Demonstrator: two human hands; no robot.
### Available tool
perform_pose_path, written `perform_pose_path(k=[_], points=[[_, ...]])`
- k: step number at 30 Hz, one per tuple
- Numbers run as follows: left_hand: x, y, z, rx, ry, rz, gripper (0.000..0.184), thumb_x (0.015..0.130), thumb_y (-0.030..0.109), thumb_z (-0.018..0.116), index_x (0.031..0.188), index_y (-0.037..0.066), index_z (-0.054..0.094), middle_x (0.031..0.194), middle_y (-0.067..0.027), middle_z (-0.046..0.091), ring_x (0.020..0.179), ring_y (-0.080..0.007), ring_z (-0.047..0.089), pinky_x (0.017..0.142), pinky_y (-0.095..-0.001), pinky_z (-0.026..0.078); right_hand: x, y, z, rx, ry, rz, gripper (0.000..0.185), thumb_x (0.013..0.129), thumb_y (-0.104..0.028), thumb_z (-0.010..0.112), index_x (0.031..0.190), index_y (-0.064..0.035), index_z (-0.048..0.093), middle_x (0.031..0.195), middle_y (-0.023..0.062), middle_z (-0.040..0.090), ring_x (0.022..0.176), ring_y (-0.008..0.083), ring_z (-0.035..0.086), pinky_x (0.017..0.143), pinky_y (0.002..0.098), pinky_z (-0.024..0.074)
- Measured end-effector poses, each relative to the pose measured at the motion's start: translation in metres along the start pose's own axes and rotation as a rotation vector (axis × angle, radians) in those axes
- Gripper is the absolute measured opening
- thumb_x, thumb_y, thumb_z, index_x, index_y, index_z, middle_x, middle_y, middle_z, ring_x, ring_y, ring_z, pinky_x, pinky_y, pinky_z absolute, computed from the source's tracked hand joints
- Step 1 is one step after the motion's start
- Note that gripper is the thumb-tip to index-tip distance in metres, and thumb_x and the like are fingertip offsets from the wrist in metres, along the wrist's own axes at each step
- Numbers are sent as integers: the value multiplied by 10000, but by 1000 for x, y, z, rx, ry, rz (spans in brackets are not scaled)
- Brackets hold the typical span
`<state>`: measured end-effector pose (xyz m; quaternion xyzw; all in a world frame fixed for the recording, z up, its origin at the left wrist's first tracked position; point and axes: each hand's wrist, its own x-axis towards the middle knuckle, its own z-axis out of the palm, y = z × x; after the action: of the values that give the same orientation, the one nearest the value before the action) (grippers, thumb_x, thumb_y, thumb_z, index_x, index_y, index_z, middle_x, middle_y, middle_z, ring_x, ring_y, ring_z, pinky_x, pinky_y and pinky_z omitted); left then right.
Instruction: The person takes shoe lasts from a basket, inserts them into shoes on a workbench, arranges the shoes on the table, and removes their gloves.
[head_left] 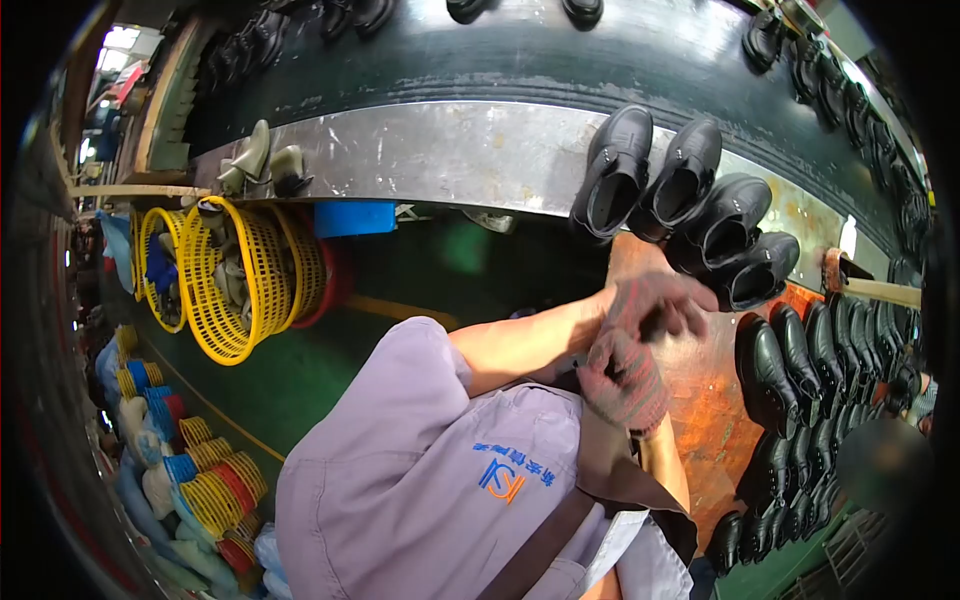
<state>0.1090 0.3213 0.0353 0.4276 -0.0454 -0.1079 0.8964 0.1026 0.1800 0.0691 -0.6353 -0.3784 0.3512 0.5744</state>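
Standing at the metal counter's (430, 150) edge, four black shoes (700, 160) turn their openings this way, presumably for easy reach. Just beside them the gloved left hand (655, 305) spreads blurred fingers; the gloved right hand (625, 385) curls its own, though whether around anything I cannot tell. The yellow basket's (265, 285) contents are indistinct.

Gloved left hand (652, 303) and right hand (625, 383) crowd together at three o'clock; black shoes (692, 152) line the metal worktop's (420, 155) edge at two; yellow baskets (262, 290) sit at nine.
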Motion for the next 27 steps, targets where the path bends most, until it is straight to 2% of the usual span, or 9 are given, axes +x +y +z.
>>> perform_pose_path(k=[1,2,3,6,8,13,19,23,27], points=[[7,-7,-6,289,73,104,479,1021,434,591,1383,125,536,1161,-170,664,1093,-300,655,922,-381,545,6,-11,-6,-65,5,88,227,790,-36,744,826,-98,528,705,60,557,614,196,561,567,338,444],[14,15,13,-365,295,-216,513,1014,447,600,1395,108,546,1190,-150,662,1048,-266,650,948,-378,517,8,-11,-9,-96,-42,85,216,793,-50,740,831,-100,533,708,69,567,618,223,568,575,356,450],[22,-8,0,-663,50,47,468,1018,432,600,1349,102,578,1233,-127,628,1045,-239,617,939,-383,494,13,-10,-15,-131,-77,79,206,796,-63,735,836,-102,537,711,78,577,623,249,574,584,373,457],[70,-18,-30,305,480,165,424,884,214,641,1272,48,600,1023,-111,609,1008,-290,593,905,-360,485,27,-4,-36,-284,-173,103,162,825,-118,729,884,-101,579,747,113,625,694,330,634,642,428,502],[55,26,-30,1351,702,80,621,822,299,710,1381,81,549,1361,-200,590,1240,-386,566,1058,-438,449,32,33,-59,-560,-95,59,209,825,-158,764,961,-108,612,881,113,657,802,311,657,700,426,527],[27,12,-55,2171,445,-80,607,885,454,618,1411,167,519,1197,-190,664,1148,-388,626,996,-462,468,38,43,-143,-1180,554,534,575,806,-269,751,1348,-228,565,1340,223,494,1188,432,544,974,455,519],[93,2,-75,1871,247,-432,543,943,530,555,1370,196,536,1012,-193,726,994,-421,684,955,-462,490,40,82,-124,-1016,552,793,405,841,-371,772,1164,-139,690,1436,255,398,1147,420,589,989,452,514],[107,6,-70,1755,219,-727,562,947,606,523,1260,160,663,1187,-217,690,1147,-449,632,963,-503,497,-9,90,-95,-972,537,782,385,828,-457,771,1042,-139,735,1155,215,575,1082,397,586,923,476,513],[81,8,-50,1771,-27,-534,431,993,417,564,1248,81,654,1174,-239,684,1149,-407,639,969,-453,503,-100,61,-33,-813,474,798,406,839,-498,754,1036,-143,734,1171,181,598,1134,363,583,925,456,505]])
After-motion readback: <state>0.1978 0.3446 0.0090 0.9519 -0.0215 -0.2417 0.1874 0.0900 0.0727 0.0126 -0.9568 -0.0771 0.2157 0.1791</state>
